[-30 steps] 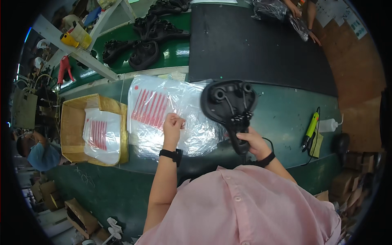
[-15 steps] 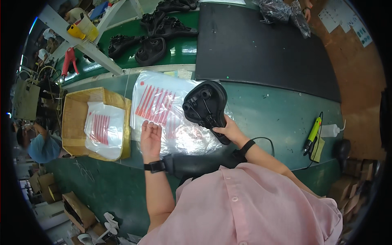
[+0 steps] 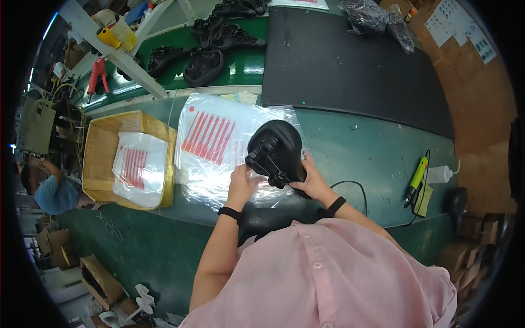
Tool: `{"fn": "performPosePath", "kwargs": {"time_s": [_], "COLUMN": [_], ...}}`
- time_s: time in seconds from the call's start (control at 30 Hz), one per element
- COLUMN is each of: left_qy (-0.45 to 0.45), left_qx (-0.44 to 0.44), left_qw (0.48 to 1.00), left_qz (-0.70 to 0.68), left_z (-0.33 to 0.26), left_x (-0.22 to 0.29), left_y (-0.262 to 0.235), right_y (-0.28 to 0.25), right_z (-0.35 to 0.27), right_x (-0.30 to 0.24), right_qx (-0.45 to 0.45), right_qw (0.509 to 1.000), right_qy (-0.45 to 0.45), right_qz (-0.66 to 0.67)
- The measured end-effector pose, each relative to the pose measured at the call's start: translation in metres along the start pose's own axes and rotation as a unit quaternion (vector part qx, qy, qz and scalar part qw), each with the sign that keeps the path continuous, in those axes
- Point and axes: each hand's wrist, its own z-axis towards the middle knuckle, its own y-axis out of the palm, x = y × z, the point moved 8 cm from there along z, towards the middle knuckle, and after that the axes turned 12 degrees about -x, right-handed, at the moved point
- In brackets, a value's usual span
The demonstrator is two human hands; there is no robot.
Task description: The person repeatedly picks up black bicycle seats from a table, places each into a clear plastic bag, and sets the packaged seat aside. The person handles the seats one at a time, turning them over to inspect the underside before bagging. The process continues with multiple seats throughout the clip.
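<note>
Black bicycle saddle [image 3: 276, 150] sits gripped in your right hand [image 3: 311, 180]. Your left hand [image 3: 240, 183], at its eight o'clock, pinches the clear plastic bag [image 3: 219, 145].

One black saddle [image 3: 276, 150] in hand; one cardboard box [image 3: 98, 156]; two black bags [image 3: 377, 19]; one yellow-green screwdriver [image 3: 415, 177]; one red tool [image 3: 98, 74].

Both hands [image 3: 276, 183] grip a black saddle [image 3: 276, 150] (over plastic bags [image 3: 219, 147]).

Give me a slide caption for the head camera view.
Both hands hold a black bicycle saddle over clear plastic bags.
</note>
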Motion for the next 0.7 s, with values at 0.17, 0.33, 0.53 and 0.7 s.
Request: {"fn": "performPosePath", "kwargs": {"time_s": [0.17,0.33,0.53,0.7], "left_qy": [0.022,-0.051,-0.072,0.039], "left_qx": [0.022,0.078,0.051,0.119], "left_qw": [0.994,0.939,0.849,0.908], "left_qz": [0.108,-0.330,-0.521,-0.400], "left_z": [-0.004,0.004,0.017,0.009], "left_x": [0.014,-0.044,-0.009,0.025], "left_y": [0.003,0.006,-0.036,-0.057], "right_y": [0.008,0.001,-0.025,-0.022], "right_z": [-0.006,-0.030,-0.052,-0.043], "right_x": [0.002,0.005,-0.050,-0.077], "right_qx": [-0.011,-0.013,-0.014,-0.082], "right_qw": [0.994,0.994,0.963,0.923], "right_qy": [0.001,0.050,-0.036,-0.054], "right_qz": [0.112,0.101,-0.267,-0.372]}}
